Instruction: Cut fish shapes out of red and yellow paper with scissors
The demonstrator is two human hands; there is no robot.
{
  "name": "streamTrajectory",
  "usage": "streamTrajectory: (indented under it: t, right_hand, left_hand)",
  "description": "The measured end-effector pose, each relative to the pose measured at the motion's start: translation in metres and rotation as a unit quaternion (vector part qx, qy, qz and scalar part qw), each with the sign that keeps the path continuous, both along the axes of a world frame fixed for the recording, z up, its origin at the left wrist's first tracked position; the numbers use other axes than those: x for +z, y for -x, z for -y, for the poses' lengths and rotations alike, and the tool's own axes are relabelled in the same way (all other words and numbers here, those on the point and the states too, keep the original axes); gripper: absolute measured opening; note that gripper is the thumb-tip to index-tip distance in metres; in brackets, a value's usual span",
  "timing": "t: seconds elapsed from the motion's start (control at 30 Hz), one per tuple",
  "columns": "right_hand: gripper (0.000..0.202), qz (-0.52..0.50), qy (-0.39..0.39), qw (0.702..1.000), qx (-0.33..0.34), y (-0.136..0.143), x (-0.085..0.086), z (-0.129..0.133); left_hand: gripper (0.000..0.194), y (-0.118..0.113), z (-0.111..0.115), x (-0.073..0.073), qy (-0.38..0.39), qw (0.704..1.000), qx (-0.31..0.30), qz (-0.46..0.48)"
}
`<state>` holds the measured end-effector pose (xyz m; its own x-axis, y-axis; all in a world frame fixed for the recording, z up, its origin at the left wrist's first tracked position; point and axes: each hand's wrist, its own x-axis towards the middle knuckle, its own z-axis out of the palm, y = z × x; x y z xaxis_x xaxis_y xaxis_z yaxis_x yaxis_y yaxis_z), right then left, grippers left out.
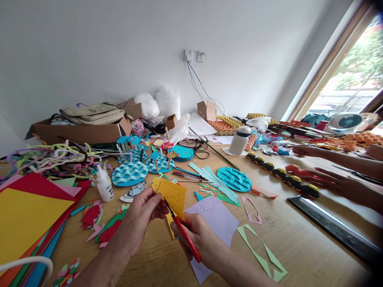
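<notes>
Between the thumb and fingers of my left hand (149, 207) is a yellow-orange paper (175, 195) with a fish outline drawn on it. My right hand (196, 235) grips red-handled scissors (187, 239), whose blades meet the paper's lower left edge. A strip of the same paper hangs below the blades. Lying under and right of my right hand is a purple sheet (220, 219) with another fish drawing. A grey paper fish (134, 190) and a white glue bottle (104, 185) are beyond my left hand. Red and green paper fish (112, 227) lie left of my wrist.
Coloured sheets (26, 215) are stacked at the left. Blue wave-covered discs (130, 173) stand behind my hands, near pens (188, 174). A white jar (240, 140) is further back. Another person's hands (338, 183) reach in from the right, near a painted egg-carton strip (281, 173) and a black-framed panel (326, 227).
</notes>
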<state>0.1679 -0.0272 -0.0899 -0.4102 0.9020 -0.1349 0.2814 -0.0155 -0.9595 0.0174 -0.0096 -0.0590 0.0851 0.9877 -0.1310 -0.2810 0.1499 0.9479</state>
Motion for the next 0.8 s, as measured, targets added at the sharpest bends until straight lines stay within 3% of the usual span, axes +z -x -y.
streamTrajectory:
  t: [0.33, 0.8]
  right_hand:
    - [0.026, 0.053, -0.042, 0.998, 0.005, -0.0005, 0.0003, -0.0014]
    - [0.026, 0.027, -0.012, 1.0, 0.007, -0.0012, 0.0009, 0.0]
  left_hand:
    - [0.021, -0.0008, 0.0003, 0.0014, 0.002, 1.0, 0.009, -0.001]
    - [0.019, -0.0009, 0.0003, 0.0031, -0.001, 1.0, 0.016, -0.013]
